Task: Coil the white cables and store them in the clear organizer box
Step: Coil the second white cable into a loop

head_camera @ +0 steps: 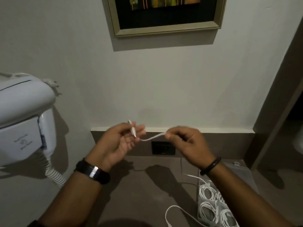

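Pinching the thin white cable point(153, 137) with both hands above the matte grey counter point(139, 194): our left hand point(118, 141) grips the plug end, our right hand point(185, 141) clamps the cord. Clear organizer box point(229, 194) sits at 4 o'clock, round white coils point(208, 208) inside.

Coils point(207, 210) in organizer box point(242, 176) — right

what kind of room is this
Probably a hotel room, near the bathroom or dressing area. A wall-mounted hair dryer with a coiled cord hangs at the left, a framed picture hangs above, and a wall socket sits over a built-in counter.
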Demonstrator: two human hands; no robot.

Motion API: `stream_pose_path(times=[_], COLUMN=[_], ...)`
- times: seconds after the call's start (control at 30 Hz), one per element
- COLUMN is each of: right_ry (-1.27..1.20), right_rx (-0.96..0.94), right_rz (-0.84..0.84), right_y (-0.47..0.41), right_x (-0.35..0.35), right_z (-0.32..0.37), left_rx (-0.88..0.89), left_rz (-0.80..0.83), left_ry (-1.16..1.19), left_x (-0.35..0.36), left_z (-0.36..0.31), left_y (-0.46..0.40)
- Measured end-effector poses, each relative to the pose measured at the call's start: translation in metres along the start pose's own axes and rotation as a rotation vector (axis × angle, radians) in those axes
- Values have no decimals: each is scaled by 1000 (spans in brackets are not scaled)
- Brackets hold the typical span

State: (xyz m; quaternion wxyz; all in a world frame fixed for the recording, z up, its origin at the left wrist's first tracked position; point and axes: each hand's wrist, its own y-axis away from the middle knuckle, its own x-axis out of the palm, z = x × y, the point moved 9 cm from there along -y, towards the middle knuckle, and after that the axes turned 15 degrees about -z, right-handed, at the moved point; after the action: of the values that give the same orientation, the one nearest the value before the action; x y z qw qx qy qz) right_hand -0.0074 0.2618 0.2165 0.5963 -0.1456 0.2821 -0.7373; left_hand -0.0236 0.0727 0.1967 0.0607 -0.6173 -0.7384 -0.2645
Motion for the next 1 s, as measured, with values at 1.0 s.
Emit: stream_pose_path(times=[1.0], right_ry=[420], right_rx=[93], right_rz=[-223], right_y=[-29], right_x=[-66], right_z=[-49], left_rx=[-67], left_rz=[551], left_ry=[-540], left_x=[0], left_z=[78], left_y=[17])
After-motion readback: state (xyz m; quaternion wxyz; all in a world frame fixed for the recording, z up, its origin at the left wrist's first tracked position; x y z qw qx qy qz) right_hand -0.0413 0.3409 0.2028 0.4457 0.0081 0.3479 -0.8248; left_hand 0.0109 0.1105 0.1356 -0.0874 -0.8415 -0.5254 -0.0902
